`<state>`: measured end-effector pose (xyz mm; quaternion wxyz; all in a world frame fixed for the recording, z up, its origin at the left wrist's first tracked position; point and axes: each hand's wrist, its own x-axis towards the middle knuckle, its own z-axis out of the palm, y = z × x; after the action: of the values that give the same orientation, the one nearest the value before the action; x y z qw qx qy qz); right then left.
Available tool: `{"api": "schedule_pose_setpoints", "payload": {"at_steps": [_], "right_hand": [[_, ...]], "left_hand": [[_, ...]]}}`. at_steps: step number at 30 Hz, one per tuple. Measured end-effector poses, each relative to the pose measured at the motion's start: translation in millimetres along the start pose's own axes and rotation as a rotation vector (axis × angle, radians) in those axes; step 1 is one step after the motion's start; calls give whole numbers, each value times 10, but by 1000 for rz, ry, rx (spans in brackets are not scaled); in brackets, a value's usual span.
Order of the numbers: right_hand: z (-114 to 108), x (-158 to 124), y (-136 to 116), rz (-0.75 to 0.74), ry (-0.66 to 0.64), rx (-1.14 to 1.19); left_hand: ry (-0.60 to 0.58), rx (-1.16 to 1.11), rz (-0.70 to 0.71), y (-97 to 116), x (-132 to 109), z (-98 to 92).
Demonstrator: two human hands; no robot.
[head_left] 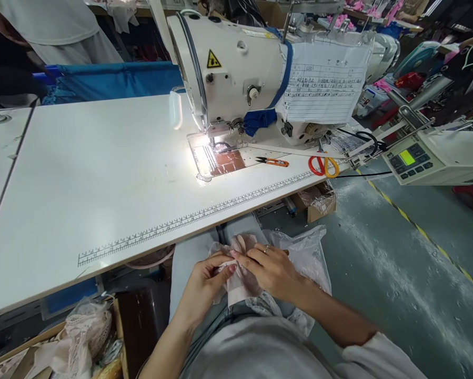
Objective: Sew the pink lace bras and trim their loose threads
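Observation:
A piece of pale pink fabric is bunched over my lap, below the table's front edge. My left hand pinches its left side between thumb and fingers. From the right, my right hand, with a ring on one finger, grips the same fabric close to the left fingertips. Part of the fabric is hidden under my fingers. Beside my right hand, a clear plastic bag lies on my lap, with pale lacy material near it.
A lit sewing machine stands on the white table. Orange thread snips and red-and-yellow-handled scissors lie right of the needle. A control panel juts out at right. A box of lace pieces sits lower left. Another person stands behind.

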<state>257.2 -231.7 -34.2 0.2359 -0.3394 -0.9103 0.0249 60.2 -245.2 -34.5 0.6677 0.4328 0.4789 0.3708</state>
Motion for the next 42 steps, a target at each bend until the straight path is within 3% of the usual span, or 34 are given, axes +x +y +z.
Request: {"api": "schedule_pose_setpoints", "payload": {"at_steps": [4, 8, 12, 15, 18, 20, 22, 26, 28, 34, 42], "right_hand": [[13, 20, -28, 153, 15, 298], [-10, 101, -47, 497, -69, 1075], [124, 138, -81, 775, 49, 1767], [209, 141, -56, 817, 111, 1951], [140, 141, 140, 821, 181, 1890], [30, 137, 326, 843, 344, 1727], [-72, 132, 447, 813, 405, 1550], [-125, 138, 321, 586, 45, 1099], [-94, 145, 187, 479, -63, 883], [-32, 138, 156, 344, -7, 752], [-61, 190, 233, 315, -80, 842]], "left_hand": [[2, 81, 67, -6, 18, 31], [-43, 170, 129, 5, 9, 95], [-78, 190, 172, 99, -12, 157], [-107, 186, 209, 175, -15, 173], [-113, 189, 204, 182, -32, 127], [-94, 206, 196, 151, -46, 70], [-60, 246, 196, 119, -52, 20], [-2, 332, 219, 122, -31, 6], [6, 361, 216, 144, -23, 20], [12, 388, 203, 149, -21, 6], [11, 388, 228, 107, 3, -3]]}}
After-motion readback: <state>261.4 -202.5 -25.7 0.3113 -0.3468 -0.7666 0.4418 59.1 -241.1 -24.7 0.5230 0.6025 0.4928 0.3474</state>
